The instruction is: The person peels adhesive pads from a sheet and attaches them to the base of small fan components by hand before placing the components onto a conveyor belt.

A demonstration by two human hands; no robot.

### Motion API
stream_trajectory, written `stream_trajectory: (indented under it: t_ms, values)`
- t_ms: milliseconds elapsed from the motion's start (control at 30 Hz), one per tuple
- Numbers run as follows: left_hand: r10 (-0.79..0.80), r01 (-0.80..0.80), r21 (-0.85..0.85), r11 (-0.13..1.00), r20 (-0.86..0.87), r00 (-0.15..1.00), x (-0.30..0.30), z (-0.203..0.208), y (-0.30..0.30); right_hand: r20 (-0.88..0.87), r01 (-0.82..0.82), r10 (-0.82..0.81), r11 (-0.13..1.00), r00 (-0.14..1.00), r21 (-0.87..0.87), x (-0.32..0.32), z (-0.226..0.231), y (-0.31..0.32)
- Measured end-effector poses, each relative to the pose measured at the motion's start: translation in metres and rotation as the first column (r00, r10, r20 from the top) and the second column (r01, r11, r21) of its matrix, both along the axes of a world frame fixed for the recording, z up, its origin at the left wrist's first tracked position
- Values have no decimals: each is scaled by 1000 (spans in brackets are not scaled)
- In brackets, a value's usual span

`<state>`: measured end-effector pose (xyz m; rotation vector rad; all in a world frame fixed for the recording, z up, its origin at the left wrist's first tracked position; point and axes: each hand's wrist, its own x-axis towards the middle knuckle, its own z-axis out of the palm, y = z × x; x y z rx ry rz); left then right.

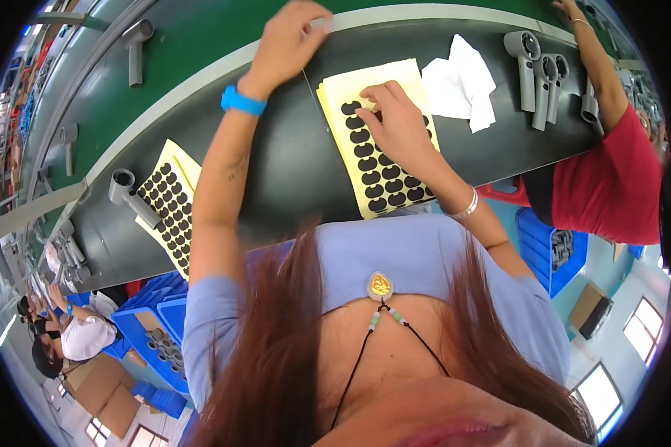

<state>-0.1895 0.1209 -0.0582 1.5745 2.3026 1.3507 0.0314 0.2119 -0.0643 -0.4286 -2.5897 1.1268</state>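
Observation:
My right hand point(400, 127) rests over a yellow sheet of black stickers point(376, 195), its fingers bent and the thumb apart from the index finger, close to the stickers in the upper left rows. I see nothing held in it. Beyond the bench's far rim, my left hand point(294, 41) hangs over the green conveyor belt point(201, 22). Its fingers are loosely curled and apart, slightly blurred, with nothing visible in them. A blue band is on that wrist. Several of the sheets seem stacked under the right hand.
Left, a grey handheld fan point(136, 200) lies on a second sticker sheet point(173, 186). White paper point(461, 83) and several grey fans point(525, 71) lie right. Another fan point(136, 52) is on the belt. A red-sleeved person point(611, 179) works at right; blue crates point(548, 249) stand below.

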Motion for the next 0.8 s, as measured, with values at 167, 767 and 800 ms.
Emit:
stream_trajectory:
  t_ms: [167,767,800]
  values:
    - [-195,187,-146,971,-39,980,56,-14,-44,22,-110,108,985,994,130,-9,-9,1]
    - [-43,48,-91,995,61,997,75,-18,-53,-384,197,-160,979,909,57,-85,6,144]
    - [-54,60,-84,995,72,996,74,-18,-51,-381,289,-252,956,890,42,-102,3,166]
